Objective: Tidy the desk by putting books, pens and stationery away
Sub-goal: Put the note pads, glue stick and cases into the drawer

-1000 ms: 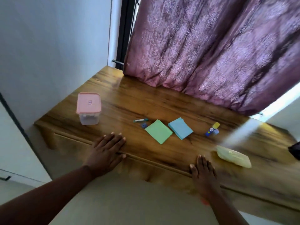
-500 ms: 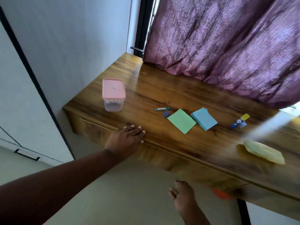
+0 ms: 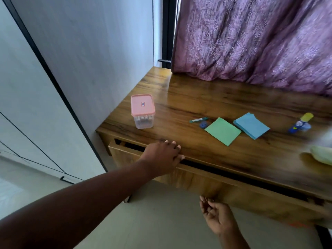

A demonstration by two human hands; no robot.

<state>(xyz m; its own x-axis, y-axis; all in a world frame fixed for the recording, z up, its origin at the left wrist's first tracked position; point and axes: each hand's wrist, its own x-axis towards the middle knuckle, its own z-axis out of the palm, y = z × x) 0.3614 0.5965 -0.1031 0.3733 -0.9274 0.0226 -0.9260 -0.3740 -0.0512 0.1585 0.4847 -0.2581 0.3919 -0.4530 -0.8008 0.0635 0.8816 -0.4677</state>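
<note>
desk: filling the middle and right of the frame, wooden top running out past the right edge; far side lying under a purple curtain that is covering the upper right.
drawer: standing slightly pulled out below the desk top, showing a dark gap along its upper edge; inside hidden in shadow, right end smeared by blur.
left hand: lying palm down at centre frame on the front lip of the desk, fingertips spread loosely on the wood, thumb side dipping toward the gap; gripping nothing that can be made out.
right hand: hanging low in the lower middle of the frame, just under the drawer front, fingers curled upward and half closed, holding nothing visible; touching the drawer or not, impossible to tell.
container: standing upright near the left end of the desk, pink lid on, clear body showing pale contents too small to identify.
pen: lying flat right of centre, teal, just beside a small blue round item too blurred to name.
green notes: lying flat, corner close to the blue item.
blue notes: sitting just right of the green pad, sheets slightly fanned.
glue stick: lying near the right edge, yellow cap, label unreadable.
pale object: cut off by the right edge, heavily blurred, unidentifiable.
</note>
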